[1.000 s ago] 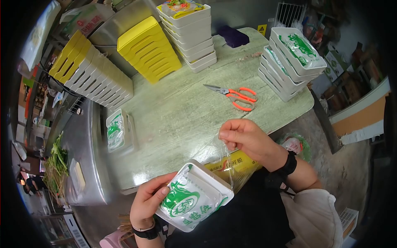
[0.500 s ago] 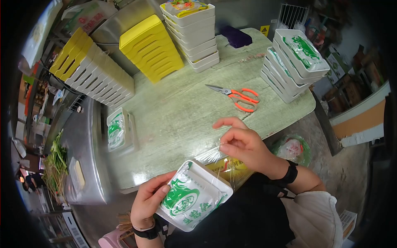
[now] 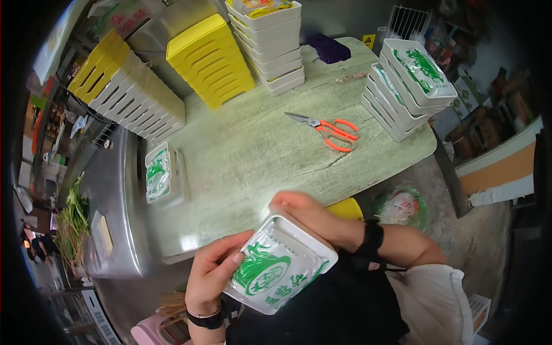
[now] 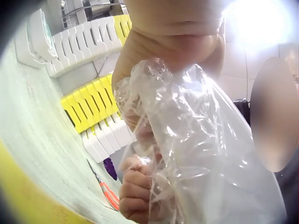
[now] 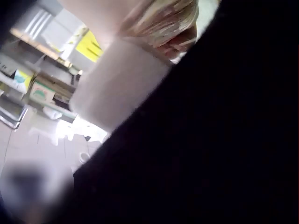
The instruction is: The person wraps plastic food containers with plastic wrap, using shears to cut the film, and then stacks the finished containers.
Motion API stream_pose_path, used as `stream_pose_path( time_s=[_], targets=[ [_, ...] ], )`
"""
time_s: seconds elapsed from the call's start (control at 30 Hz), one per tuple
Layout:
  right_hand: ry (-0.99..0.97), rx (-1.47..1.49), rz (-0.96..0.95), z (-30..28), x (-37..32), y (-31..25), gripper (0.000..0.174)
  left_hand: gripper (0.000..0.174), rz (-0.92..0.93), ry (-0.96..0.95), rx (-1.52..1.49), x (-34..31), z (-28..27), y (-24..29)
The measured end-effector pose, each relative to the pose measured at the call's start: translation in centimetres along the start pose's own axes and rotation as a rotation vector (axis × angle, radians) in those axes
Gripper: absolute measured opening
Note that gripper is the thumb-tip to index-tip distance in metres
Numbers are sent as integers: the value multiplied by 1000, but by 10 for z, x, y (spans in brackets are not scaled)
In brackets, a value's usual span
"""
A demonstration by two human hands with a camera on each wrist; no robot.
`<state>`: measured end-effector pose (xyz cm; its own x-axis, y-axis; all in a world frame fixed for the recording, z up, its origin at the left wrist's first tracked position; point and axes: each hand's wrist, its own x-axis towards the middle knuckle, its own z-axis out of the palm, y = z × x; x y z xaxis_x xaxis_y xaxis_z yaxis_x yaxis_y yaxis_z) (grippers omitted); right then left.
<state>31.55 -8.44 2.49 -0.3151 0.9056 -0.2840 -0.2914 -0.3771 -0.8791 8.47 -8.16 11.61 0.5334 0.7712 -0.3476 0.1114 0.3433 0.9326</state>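
In the head view my left hand grips the left edge of a white plastic tray, thumb on top. A clear packet with green print fills the tray. My right hand reaches round the far side, its fingertips hidden behind the rim. Seen from the left wrist, clear cling film lies wrinkled over the tray's underside and part of the left hand. The right hand's fingers are curled there at the film's edge. The right wrist view is mostly blocked by dark cloth.
Orange-handled scissors lie on the green table. Another packed tray sits at the left, a stack of packed trays at the right. Yellow and white tray stacks line the back. A yellow box shows beside the right forearm.
My right hand has gone from pulling out film right of the tray to the tray's far side, carrying the film round underneath. The tray has shifted slightly right and up.
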Motion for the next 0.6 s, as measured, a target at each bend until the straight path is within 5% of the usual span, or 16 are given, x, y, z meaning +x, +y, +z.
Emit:
stream_pose_path(
  time_s=[0.07,0.17,0.27,0.43,0.6],
  targets=[
    [-254,337,74,11,-6,4,18,42,4,-116,-48,0,-6,-4],
    [-373,680,340,14,-12,16,20,53,41,-207,40,6,-10,-4],
    [-377,309,60,19,-18,14,27,64,84,-440,136,22,-21,-3],
    [-482,359,151,24,-28,14,27,61,4,-792,63,51,-16,3],
    [-459,345,207,14,-35,14,27,55,-90,-732,-6,61,-9,3]
  ],
)
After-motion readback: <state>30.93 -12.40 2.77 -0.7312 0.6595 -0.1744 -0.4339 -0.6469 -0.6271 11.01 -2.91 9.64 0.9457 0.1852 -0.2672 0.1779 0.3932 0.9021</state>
